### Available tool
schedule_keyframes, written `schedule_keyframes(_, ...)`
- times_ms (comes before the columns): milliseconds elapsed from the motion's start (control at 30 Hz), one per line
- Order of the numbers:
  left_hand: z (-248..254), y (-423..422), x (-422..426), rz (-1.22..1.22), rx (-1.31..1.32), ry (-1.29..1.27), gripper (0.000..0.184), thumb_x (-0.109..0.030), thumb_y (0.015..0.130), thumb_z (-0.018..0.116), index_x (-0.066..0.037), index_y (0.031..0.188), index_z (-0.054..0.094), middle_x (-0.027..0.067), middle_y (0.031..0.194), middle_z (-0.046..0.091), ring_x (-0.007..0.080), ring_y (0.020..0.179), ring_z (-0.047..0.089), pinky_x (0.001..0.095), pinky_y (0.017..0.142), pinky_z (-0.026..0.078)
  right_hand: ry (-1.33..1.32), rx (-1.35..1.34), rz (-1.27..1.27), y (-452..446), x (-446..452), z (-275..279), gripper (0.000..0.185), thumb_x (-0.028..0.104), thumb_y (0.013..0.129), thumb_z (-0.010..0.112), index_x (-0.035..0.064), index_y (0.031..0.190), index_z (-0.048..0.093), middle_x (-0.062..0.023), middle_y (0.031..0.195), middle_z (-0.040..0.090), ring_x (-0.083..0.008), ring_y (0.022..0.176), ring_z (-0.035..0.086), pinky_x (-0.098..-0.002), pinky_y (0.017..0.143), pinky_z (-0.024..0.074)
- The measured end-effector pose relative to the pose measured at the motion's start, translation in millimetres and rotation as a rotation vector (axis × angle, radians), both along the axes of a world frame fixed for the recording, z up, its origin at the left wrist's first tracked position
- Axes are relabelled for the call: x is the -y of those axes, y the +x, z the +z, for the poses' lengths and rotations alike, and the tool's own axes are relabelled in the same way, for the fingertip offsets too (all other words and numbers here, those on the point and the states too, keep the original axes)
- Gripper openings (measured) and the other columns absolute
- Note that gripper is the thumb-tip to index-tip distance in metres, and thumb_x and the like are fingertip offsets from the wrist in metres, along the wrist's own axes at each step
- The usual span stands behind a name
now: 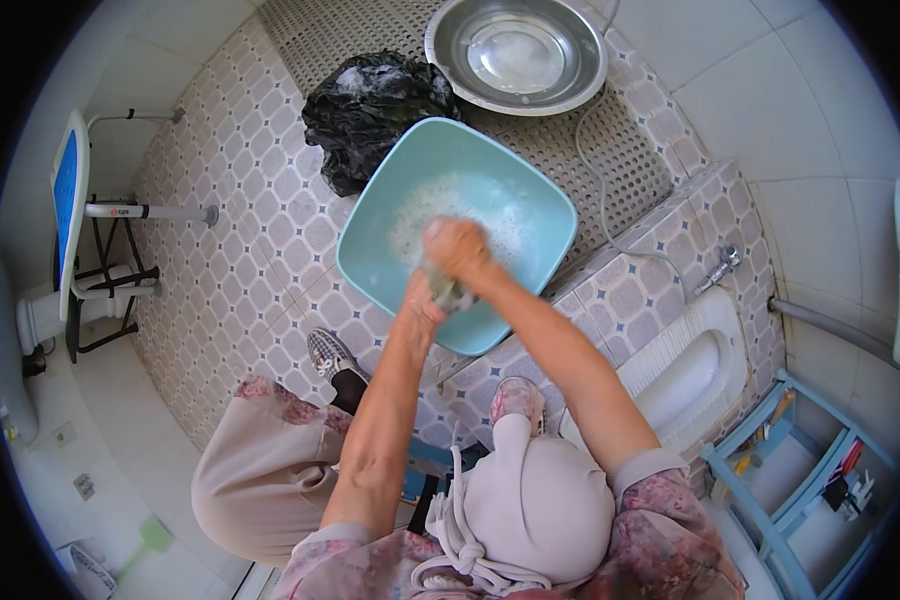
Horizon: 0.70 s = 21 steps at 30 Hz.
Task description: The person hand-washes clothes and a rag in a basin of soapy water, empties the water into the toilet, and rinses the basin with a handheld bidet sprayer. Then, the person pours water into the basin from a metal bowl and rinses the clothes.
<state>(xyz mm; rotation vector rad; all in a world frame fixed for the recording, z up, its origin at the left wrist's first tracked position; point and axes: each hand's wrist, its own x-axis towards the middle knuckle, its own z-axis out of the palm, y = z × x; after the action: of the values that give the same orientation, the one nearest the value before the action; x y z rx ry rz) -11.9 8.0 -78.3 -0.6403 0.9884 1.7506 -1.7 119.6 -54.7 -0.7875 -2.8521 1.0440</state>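
Observation:
Both of my hands are over a light-blue square basin (370, 235) that stands on the tiled floor and has foamy water in it. My left hand (423, 298) is closed on a small greenish wet cloth (450, 292) in the front half of the basin. Just above and to the right, my right hand (457, 246) is a closed fist, blurred by motion, against the upper end of the same cloth. The fingertips of both hands are partly hidden.
Behind the basin lie a black plastic bag (365, 115) and a metal bowl (515, 55) on a perforated mat (620, 150). A squat toilet (695, 375) and blue rack (770, 525) are at right, a blue-seated folding chair (68, 205) at left.

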Motion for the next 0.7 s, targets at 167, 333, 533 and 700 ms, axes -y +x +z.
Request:
schedule_keyframes(167,-16,-8,-5,0.17,-0.034,-0.241,0.039,-0.035,0.098,0.048,-0.005,0.121,0.056,0.0133,0.113,0.064,0.0267,0.102,0.064,0.0452,0.086,0.054,0.035,-0.036,0.021,10,-54,-42,0.023,0.027,0.09,0.054,0.0099,0.087,0.069,-0.0163,0.09,0.069,-0.0371,0.089,0.066,-0.0508,0.077,0.053)
schedule_keyframes(333,35,-9,-2,0.046,-0.132,-0.662,0.053,-0.043,0.095,0.053,-0.009,0.135,0.046,0.0096,0.136,0.052,0.0262,0.131,0.044,0.0504,0.105,0.037,0.254,0.048,-0.078,39,-44,-8,0.025,0.017,0.086,0.062,0.0121,0.11,0.062,-0.016,0.124,0.053,-0.0433,0.122,0.04,-0.0562,0.095,0.0411)
schedule_keyframes(533,9,-12,16,0.133,0.169,-0.162,0.053,-0.047,0.094,0.054,-0.007,0.128,0.052,0.0085,0.123,0.058,0.0252,0.114,0.054,0.0421,0.096,0.045,-0.497,-0.251,0.05,45,22,3,0.025,0.023,0.077,0.069,0.0059,0.095,0.063,-0.0258,0.101,0.06,-0.0384,0.087,0.064,-0.0465,0.074,0.052)
schedule_keyframes(700,-74,-6,51,-0.083,-0.245,0.346,0.035,-0.039,0.098,0.05,-0.009,0.11,0.061,0.0078,0.098,0.067,0.023,0.089,0.065,0.0385,0.083,0.053,-0.182,-0.368,0.268,52,61,97,0.021,0.024,0.079,0.067,0.0057,0.089,0.064,-0.0233,0.093,0.063,-0.0371,0.084,0.064,-0.0454,0.071,0.0532)
